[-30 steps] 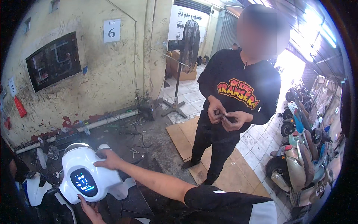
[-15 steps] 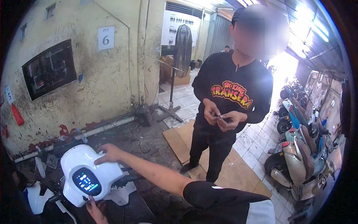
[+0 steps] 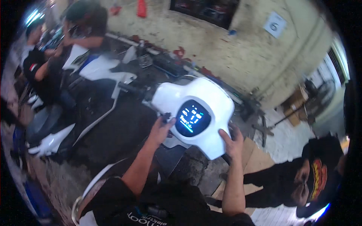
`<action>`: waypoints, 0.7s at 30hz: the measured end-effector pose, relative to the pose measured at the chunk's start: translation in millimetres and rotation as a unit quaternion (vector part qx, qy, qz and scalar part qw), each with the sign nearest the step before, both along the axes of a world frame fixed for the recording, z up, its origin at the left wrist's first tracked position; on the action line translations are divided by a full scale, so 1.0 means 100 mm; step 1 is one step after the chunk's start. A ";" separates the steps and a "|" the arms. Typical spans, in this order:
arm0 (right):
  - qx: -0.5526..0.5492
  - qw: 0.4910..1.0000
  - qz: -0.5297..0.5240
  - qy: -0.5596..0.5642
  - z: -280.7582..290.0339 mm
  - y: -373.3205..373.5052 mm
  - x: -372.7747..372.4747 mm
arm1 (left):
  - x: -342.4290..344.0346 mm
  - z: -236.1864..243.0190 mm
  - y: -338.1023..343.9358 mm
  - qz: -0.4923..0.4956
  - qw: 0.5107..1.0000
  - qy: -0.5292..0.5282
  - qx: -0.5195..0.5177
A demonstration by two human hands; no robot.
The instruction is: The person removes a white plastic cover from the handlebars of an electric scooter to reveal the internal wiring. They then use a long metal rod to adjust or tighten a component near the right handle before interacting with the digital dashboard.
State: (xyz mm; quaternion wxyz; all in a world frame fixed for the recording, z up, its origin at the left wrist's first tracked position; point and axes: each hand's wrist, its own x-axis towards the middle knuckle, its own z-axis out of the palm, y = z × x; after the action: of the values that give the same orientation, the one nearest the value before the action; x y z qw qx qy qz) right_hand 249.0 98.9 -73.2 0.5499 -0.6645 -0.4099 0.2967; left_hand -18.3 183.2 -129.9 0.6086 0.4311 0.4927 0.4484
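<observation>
The white handlebar cover [image 3: 213,96] of a scooter is in front of me, with a lit oval display [image 3: 193,118] set in its middle. My left hand [image 3: 160,132] grips the cover's near left edge, its thumb and fingers by a small dark switch [image 3: 166,117]. At the right-hand edge, my right hand [image 3: 233,142] holds the cover with the thumb on its face and the other fingers bent round behind, partly hidden. A dark handlebar end [image 3: 130,89] sticks out to the left of the cover.
Two people [image 3: 40,69] [image 3: 86,23] are at the left beside a scooter with white panels [image 3: 101,69]. Another person in black [image 3: 286,180] stands at the right on cardboard [image 3: 260,155], hands together. A stained wall [image 3: 241,56] runs behind, with a standing fan [image 3: 320,90] at the far right.
My view has swung left and tilted, so the cover is now near the middle. My right hand has shifted from the cover's upper edge to its lower right edge. My left hand shows more fully.
</observation>
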 end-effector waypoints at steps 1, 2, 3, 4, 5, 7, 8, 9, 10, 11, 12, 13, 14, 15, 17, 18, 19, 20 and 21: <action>0.009 0.999 0.038 -0.013 -0.01 0.01 -0.05 | 0.00 0.00 0.02 -0.006 1.000 0.001 -0.016; 0.007 1.000 0.018 -0.009 0.01 0.01 -0.06 | 0.02 0.02 0.04 -0.021 0.999 0.002 -0.042; 0.007 1.000 -0.029 -0.002 0.03 0.03 -0.08 | 0.02 0.02 0.06 -0.018 0.999 -0.020 -0.030; 0.010 1.000 0.000 -0.009 0.06 0.04 -0.06 | 0.05 0.04 0.05 -0.010 0.999 -0.025 -0.028; 0.028 0.999 0.010 0.021 0.07 0.06 -0.06 | 0.03 0.03 0.04 -0.011 0.999 -0.019 -0.026; 0.021 0.997 0.024 0.067 0.14 0.09 0.00 | 0.05 0.04 -0.02 -0.019 0.999 -0.021 -0.027; 0.024 0.997 0.028 0.065 0.16 0.11 0.02 | 0.05 0.03 -0.07 -0.009 1.000 -0.020 -0.015; 0.029 0.998 0.033 0.037 0.17 0.12 0.02 | 0.05 0.03 -0.11 -0.002 0.998 -0.057 -0.039; 0.041 0.999 0.017 0.009 0.18 0.12 0.02 | 0.06 0.02 -0.15 0.000 0.993 -0.096 -0.074; 0.063 0.998 0.027 0.008 0.18 0.12 -0.02 | 0.04 0.03 -0.17 0.009 0.989 -0.118 -0.083; 0.065 0.997 0.046 0.006 0.18 0.10 -0.07 | 0.02 0.04 -0.18 0.014 0.991 -0.117 -0.068; 0.060 0.998 0.027 -0.007 0.18 0.07 -0.13 | 0.01 0.06 -0.20 0.039 0.994 -0.083 -0.063; 0.041 0.999 0.001 -0.019 0.19 0.02 -0.19 | 0.00 0.08 -0.20 0.060 0.994 -0.064 -0.062; 0.061 0.998 -0.008 -0.004 0.20 -0.01 -0.25 | -0.02 0.11 -0.19 0.057 0.994 -0.068 -0.059; 0.065 0.998 0.002 -0.017 0.26 -0.08 -0.31 | -0.07 0.15 -0.18 0.063 0.995 -0.056 -0.062; 0.081 0.996 0.011 -0.021 0.29 -0.09 -0.32 | -0.08 0.16 -0.16 0.057 0.994 -0.061 -0.077; 0.073 0.997 0.015 -0.011 0.31 -0.09 -0.33 | -0.07 0.16 -0.15 0.055 0.995 -0.048 -0.071; 0.052 0.999 0.001 -0.013 0.32 -0.06 -0.31 | -0.06 0.15 -0.14 0.072 0.994 -0.059 -0.064; 0.054 0.998 0.014 -0.038 0.33 0.00 -0.28 | -0.04 0.13 -0.13 0.086 0.991 -0.084 -0.059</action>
State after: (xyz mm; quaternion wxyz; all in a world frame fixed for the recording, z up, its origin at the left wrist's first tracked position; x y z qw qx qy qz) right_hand 220.9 99.0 -40.0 0.5650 -0.6387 -0.4550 0.2565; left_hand -22.2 169.8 -117.1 0.6314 0.3114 0.5007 0.5037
